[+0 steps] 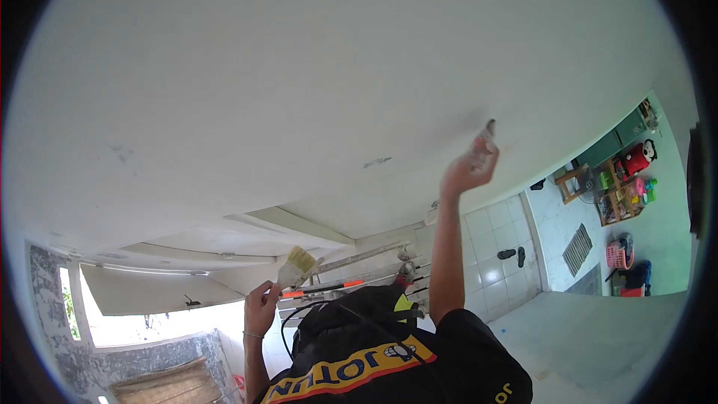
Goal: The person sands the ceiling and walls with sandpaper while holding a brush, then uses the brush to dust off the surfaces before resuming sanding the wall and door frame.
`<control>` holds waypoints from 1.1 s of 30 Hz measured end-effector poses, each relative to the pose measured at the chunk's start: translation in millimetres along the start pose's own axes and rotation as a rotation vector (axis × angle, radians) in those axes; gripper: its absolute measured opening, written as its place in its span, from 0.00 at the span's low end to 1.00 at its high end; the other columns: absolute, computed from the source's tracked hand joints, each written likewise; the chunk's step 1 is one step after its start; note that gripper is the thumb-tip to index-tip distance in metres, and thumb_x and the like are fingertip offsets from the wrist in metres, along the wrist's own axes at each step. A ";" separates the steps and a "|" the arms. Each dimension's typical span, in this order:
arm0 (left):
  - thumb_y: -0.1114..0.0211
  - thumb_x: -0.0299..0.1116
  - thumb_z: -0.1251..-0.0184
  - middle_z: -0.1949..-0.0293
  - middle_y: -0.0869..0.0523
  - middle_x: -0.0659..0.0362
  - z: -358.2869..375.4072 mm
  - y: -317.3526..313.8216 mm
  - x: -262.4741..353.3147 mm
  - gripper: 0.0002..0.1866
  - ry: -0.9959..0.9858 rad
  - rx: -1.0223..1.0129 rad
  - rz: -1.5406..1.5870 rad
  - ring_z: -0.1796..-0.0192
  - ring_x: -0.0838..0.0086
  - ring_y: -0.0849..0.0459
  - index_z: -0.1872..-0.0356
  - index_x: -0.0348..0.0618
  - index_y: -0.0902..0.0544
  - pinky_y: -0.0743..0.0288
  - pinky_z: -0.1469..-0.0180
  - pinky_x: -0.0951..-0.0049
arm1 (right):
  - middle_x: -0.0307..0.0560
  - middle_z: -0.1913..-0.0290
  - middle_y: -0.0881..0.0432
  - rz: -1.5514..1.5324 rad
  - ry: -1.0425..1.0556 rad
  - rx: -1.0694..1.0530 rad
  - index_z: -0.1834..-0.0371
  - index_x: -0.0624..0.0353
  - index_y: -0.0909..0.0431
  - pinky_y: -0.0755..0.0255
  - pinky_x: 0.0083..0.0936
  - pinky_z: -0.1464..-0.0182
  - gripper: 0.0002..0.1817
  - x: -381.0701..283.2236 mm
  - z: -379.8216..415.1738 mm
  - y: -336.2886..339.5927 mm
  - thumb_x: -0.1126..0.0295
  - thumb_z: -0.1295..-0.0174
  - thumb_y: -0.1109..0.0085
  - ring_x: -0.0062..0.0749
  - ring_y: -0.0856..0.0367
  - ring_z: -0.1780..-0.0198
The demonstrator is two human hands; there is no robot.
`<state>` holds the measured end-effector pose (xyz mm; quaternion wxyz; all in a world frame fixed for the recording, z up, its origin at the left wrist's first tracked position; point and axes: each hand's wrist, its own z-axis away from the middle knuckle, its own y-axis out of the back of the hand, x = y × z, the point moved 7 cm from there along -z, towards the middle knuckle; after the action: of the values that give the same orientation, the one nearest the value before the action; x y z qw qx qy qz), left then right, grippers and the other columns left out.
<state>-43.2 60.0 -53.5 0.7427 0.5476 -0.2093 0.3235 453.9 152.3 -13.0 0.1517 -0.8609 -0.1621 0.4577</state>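
Overhead, the head camera was tilted up at a white ceiling [299, 67]. The person's right hand [470, 168] was raised on a straight arm, closed around a small tool [488, 132], probably a scraper or putty knife, though it was too small to name with certainty. Its tip touched the ceiling beside a faint grey smudge. The left hand [259, 307] was held low, near the shoulder, closed on the handle of a paintbrush [299, 264] with pale bristles pointing up and away from the ceiling, well apart from it.

I judged the step in hand to be surface preparation: working a spot on the ceiling with the small tool while the brush waited. Other marks showed further left, one a short dark streak [377, 161]. The next move, as I read it, called for steady pressure at a shallow angle so the edge would not gouge the surface, and balance, since the tiled floor [493, 254] lay far below.
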 end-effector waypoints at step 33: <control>0.42 0.39 0.28 0.86 0.33 0.64 4.4 -23.9 64.6 0.16 0.008 0.030 -0.088 0.82 0.84 0.36 0.70 0.35 0.19 0.43 0.78 0.74 | 0.50 0.44 0.17 -0.248 0.362 -0.995 0.62 0.57 0.21 0.23 0.39 0.43 0.15 5.9 192.6 -41.6 0.84 0.53 0.45 0.46 0.18 0.43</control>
<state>19.3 67.6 -25.3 0.7487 0.5661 -0.1772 0.2961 289.9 214.0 -103.3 -0.1956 -0.8684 -0.4306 0.1488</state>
